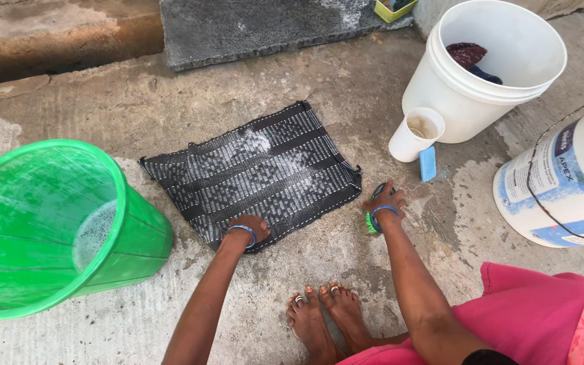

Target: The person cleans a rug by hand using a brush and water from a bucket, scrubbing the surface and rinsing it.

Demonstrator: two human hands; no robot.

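While the cloth lies flat, notes:
cloth: dark woven cloth [255,172], pale stripes, soapy patches, spread on wet concrete floor [346,94].
left hand [246,228]: palm pressed flat on near edge, pinning it, grasping nothing.
right hand [385,203]: fingers closed around green-bristled scrub brush [372,222], just off cloth's right corner.
technique: probably best to keep the edge pinned and scrub away from that hand.
nearby: translucent green bucket [136,236], white bucket [468,101], white cup [414,138], blue soap bar [428,163].

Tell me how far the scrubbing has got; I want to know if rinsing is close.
Done: the dark cloth lies spread flat with soap suds on it. In hand: the left hand presses its near edge, while the right hand holds a green brush beside it. Left: suds remain unrinsed.
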